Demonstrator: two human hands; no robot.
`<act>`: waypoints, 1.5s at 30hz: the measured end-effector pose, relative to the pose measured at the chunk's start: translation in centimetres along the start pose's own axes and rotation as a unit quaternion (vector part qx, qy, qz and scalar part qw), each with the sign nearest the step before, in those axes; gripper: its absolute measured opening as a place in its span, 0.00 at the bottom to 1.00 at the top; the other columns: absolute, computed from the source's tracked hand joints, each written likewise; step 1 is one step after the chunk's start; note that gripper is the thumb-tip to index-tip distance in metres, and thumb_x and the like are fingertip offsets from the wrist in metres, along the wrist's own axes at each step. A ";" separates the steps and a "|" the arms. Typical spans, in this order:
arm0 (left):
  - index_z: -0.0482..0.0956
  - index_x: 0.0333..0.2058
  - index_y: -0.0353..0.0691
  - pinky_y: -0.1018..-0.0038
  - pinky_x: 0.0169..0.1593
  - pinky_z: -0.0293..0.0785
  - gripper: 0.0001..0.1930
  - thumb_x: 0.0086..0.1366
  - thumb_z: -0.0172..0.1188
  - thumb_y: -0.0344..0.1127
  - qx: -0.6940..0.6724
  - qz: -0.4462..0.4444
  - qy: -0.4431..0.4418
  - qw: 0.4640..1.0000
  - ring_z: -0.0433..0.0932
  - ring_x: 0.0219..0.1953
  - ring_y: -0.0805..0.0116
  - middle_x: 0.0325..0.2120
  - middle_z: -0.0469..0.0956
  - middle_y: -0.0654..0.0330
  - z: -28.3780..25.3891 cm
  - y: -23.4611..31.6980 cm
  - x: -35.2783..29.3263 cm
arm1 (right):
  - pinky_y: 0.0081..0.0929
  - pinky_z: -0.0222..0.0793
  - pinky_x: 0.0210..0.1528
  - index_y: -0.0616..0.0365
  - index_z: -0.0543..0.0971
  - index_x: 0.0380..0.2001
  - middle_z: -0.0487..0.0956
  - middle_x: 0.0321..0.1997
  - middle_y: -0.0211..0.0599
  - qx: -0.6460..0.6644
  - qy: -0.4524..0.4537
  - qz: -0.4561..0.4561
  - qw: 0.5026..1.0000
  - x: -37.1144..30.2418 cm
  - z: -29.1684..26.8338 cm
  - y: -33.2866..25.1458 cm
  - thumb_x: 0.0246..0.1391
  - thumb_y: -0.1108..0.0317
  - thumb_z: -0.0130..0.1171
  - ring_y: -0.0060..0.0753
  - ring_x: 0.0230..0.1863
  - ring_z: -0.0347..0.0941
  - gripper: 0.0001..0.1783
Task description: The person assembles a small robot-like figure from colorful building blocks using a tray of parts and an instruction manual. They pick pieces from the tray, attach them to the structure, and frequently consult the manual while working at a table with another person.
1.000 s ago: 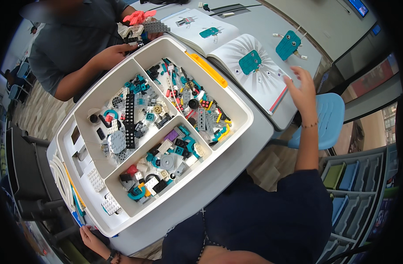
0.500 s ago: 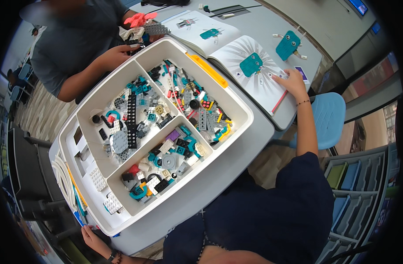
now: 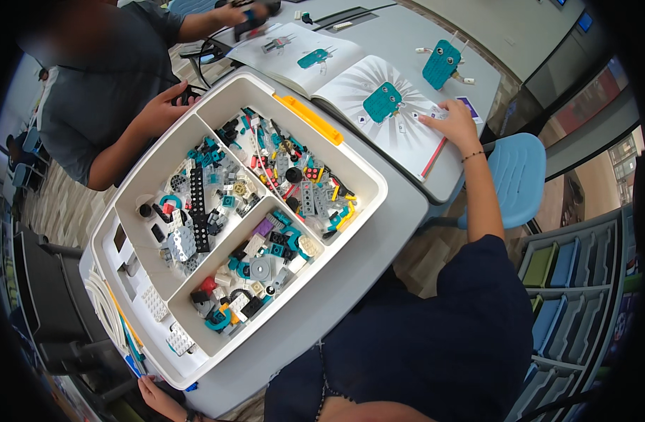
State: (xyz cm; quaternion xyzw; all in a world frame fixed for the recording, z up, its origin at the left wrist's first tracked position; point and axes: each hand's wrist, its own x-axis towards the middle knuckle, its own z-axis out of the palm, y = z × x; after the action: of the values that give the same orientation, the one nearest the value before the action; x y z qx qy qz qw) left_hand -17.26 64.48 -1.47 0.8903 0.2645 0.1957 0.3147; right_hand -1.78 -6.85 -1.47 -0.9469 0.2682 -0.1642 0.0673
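My right hand (image 3: 454, 126) rests on the right page of an open picture book (image 3: 414, 144), fingers spread, thumb and fingertips touching the paper. Beside it stands a teal brick-built figure (image 3: 442, 63) with eyes and white limbs; the page shows a similar figure. My left hand (image 3: 160, 399) is low at the near left corner of a white divided bin (image 3: 280, 309), by a blue piece (image 3: 133, 366). Its fingers are partly hidden, so I cannot tell whether they grip anything. Loose building bricks (image 3: 255, 271) in teal, black, white and grey lie in the bin's compartments.
Across the table a person in a grey shirt (image 3: 97, 98) has one hand (image 3: 164, 109) by the bin and the other (image 3: 231, 14) at a blurred dark object. A blue chair (image 3: 516, 179) stands at the right, with tray shelves (image 3: 568, 302) below it. White tubing (image 3: 104, 302) lies left of the bin.
The view has shifted, so bin and book sit slightly further left. The other person's hand has moved back and away with the blurred object. My right hand stays on the page.
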 end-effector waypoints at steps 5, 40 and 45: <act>0.75 0.33 0.25 0.71 0.28 0.69 0.18 0.64 0.47 0.39 0.022 -0.048 0.029 0.998 0.71 0.23 0.64 0.23 0.76 0.50 -0.1 2.7 -1.0 | 0.33 0.67 0.43 0.62 0.76 0.36 0.74 0.39 0.44 0.003 0.008 -0.011 1.000 0.1 0.2 -0.1 0.27 0.38 0.65 0.42 0.43 0.70 0.40; 0.76 0.24 0.36 0.73 0.23 0.68 0.13 0.60 0.50 0.39 0.007 -0.015 0.006 1.000 0.71 0.18 0.68 0.17 0.74 0.59 -0.3 -1.3 -0.2 | 0.25 0.74 0.28 0.64 0.72 0.30 0.75 0.26 0.39 0.668 0.182 0.152 0.705 7.4 2.8 6.2 0.53 0.57 0.54 0.30 0.23 0.74 0.18; 0.76 0.26 0.34 0.73 0.24 0.68 0.14 0.61 0.48 0.38 -0.221 -0.169 -0.077 0.957 0.70 0.20 0.69 0.19 0.73 0.58 -0.9 -9.4 2.0 | 0.18 0.72 0.24 0.67 0.73 0.31 0.77 0.25 0.38 0.560 0.210 0.131 0.791 7.1 1.9 4.1 0.47 0.59 0.61 0.25 0.21 0.74 0.19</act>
State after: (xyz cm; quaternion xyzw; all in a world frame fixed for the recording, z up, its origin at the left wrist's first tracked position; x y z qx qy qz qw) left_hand -19.45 72.26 -6.70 0.7532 0.3367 0.1239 0.5514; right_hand 2.55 -14.01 -2.18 -0.6412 0.2584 -0.4696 0.5491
